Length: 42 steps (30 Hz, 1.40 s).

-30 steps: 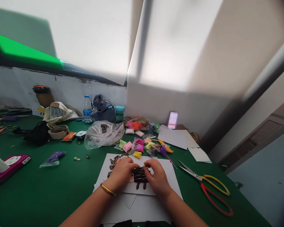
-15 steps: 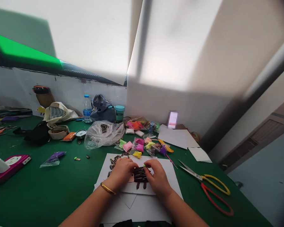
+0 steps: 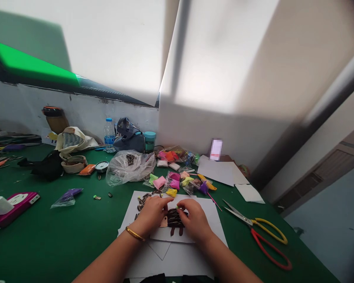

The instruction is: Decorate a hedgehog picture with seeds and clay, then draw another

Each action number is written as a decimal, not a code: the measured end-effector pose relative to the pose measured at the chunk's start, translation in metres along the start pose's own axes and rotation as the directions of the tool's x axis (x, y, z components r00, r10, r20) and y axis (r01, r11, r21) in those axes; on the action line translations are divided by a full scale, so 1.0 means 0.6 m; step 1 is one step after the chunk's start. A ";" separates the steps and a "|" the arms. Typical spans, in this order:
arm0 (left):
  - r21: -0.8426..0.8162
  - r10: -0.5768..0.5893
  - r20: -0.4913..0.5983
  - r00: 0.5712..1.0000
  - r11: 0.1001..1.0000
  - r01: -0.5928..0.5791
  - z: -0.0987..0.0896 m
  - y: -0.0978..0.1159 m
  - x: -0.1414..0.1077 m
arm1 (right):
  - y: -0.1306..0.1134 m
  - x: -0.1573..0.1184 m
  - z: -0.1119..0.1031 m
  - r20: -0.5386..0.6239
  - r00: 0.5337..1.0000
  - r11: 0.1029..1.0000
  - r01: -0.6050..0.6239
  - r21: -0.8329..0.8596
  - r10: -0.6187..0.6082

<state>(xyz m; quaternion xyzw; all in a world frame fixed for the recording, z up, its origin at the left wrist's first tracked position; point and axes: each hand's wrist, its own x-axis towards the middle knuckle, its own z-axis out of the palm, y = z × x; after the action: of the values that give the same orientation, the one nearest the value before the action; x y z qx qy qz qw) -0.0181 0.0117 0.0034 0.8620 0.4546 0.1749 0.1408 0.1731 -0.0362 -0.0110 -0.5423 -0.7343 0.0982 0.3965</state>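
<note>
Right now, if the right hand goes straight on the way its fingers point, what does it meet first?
The dark sunflower seeds on the white paper, which the right hand seems to touch already; depth is hard to judge here.

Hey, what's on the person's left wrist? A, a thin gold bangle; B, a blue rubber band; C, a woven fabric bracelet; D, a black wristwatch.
A. A thin gold bangle circles the wrist just behind the person's left hand, and no watch or band shows there.
</note>
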 end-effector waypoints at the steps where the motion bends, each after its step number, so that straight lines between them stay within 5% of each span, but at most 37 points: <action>1: 0.001 0.000 -0.001 1.000 1.000 0.000 0.000 0.000 0.000 | -0.002 0.005 -0.001 0.027 1.000 1.000 0.006 -0.026 -0.005; 22: -0.019 -0.015 0.020 1.000 1.000 0.016 -0.005 0.001 0.001 | -0.021 0.031 0.004 0.141 0.984 0.976 -0.075 -0.202 0.105; 42: -0.016 -0.013 0.026 1.000 1.000 0.014 -0.001 -0.002 0.002 | -0.028 0.032 0.010 0.138 0.989 0.977 -0.018 -0.211 0.048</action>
<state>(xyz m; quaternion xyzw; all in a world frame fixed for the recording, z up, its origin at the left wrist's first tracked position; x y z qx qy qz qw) -0.0185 0.0134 0.0036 0.8599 0.4570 0.1667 0.1550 0.1550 -0.0242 0.0039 -0.5847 -0.7579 0.0654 0.2820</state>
